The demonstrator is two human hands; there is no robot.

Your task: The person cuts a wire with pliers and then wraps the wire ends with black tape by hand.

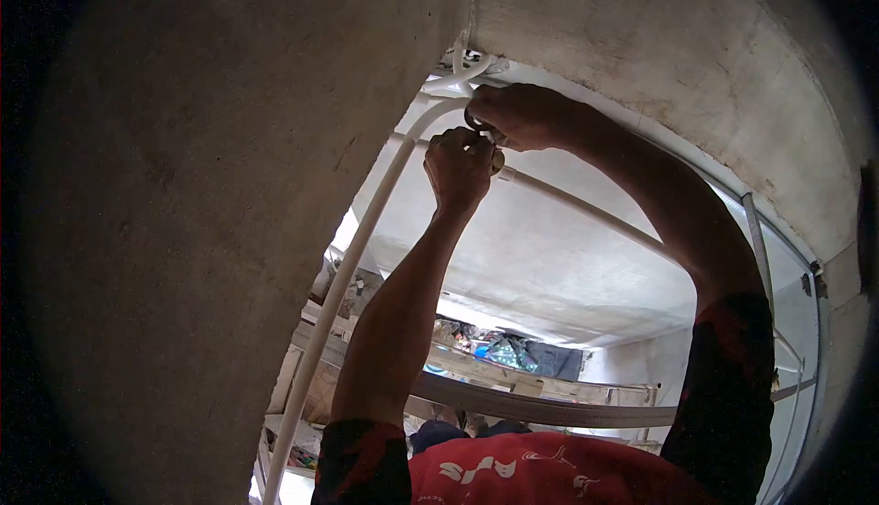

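Observation:
Both my hands are raised close together at the white pipes under the concrete ceiling. My left hand (458,171) is closed, its fingertips pinched around something small that I cannot make out. Just above and to the right, my right hand (522,116) is closed too, with a dark curved band (473,121) at its fingertips, perhaps part of a ring or roll. A yellowish round piece (497,161) shows beside my left hand, in line with a straight pale pipe (586,207). A bent white pipe (366,226) curves up to the hands. My fingers hide the point where they meet.
A wide concrete surface (220,184) fills the left side, with another concrete face (632,38) above. More white tubing (462,75) enters a gap there. Far below are a curved brown rail (531,407) and cluttered items with a blue patch (504,351). Thin metal framing (758,239) stands at right.

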